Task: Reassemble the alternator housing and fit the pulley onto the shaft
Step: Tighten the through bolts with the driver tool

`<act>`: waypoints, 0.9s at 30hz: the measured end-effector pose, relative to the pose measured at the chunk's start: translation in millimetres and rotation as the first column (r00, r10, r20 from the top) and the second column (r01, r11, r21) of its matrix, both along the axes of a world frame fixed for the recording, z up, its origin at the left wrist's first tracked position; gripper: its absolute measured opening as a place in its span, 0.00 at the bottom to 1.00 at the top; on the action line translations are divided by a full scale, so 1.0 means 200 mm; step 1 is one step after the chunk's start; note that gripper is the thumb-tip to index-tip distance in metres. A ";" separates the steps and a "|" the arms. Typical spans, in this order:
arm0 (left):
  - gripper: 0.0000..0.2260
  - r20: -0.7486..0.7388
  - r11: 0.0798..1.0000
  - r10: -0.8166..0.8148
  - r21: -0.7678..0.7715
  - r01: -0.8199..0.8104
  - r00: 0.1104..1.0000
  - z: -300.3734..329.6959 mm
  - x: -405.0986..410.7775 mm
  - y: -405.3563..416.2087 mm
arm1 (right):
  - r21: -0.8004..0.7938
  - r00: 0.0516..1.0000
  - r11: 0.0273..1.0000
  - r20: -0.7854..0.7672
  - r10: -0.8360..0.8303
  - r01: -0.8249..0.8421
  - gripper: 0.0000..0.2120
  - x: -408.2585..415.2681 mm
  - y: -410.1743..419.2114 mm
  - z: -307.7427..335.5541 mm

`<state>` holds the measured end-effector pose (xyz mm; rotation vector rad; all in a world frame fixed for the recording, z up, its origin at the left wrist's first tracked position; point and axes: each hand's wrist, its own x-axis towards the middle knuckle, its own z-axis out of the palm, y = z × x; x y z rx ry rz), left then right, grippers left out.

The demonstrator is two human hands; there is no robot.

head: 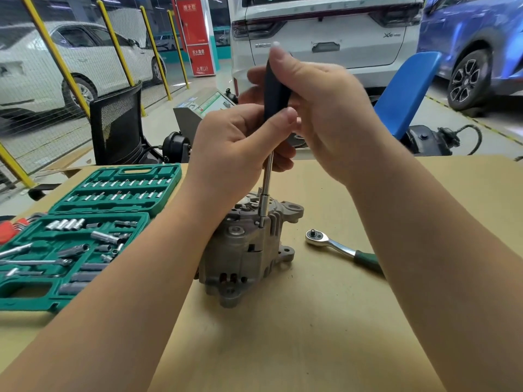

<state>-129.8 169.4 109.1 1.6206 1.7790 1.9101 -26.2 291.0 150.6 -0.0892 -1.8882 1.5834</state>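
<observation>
Alternator housing [246, 250]: one, standing near the middle of the tabletop [311, 321], directly below both hands.
Driver [276, 89]: one, upright; black handle, steel shaft, socket tip seated on the housing's upper edge.
Left hand [235, 145]: fingers curled round the lower handle and shaft top.
Right hand [319, 108]: wrapped round the upper handle, thumb up.
Ratchet [339, 247]: one, right of the housing, handle end hidden by the right forearm.
Socket case [85, 230]: one, open, left edge; piece count unclear.
Pulley: cannot be made out.
</observation>
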 end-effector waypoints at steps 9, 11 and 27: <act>0.11 0.365 0.948 -0.266 -0.069 0.311 0.892 0.03 -0.05 0.00 | 0.176 0.978 0.962 -0.057 -0.201 0.208 0.13 -0.01 -0.01 0.00; 0.09 0.171 0.992 -0.090 -0.075 0.104 0.981 0.01 -0.04 0.00 | 0.321 0.909 0.853 -0.084 -0.409 0.413 0.16 -0.03 -0.05 0.00; 0.12 0.310 0.951 -0.294 -0.003 0.310 0.904 0.03 -0.04 -0.03 | 0.431 0.930 0.826 -0.110 -0.351 0.363 0.23 0.02 -0.04 0.03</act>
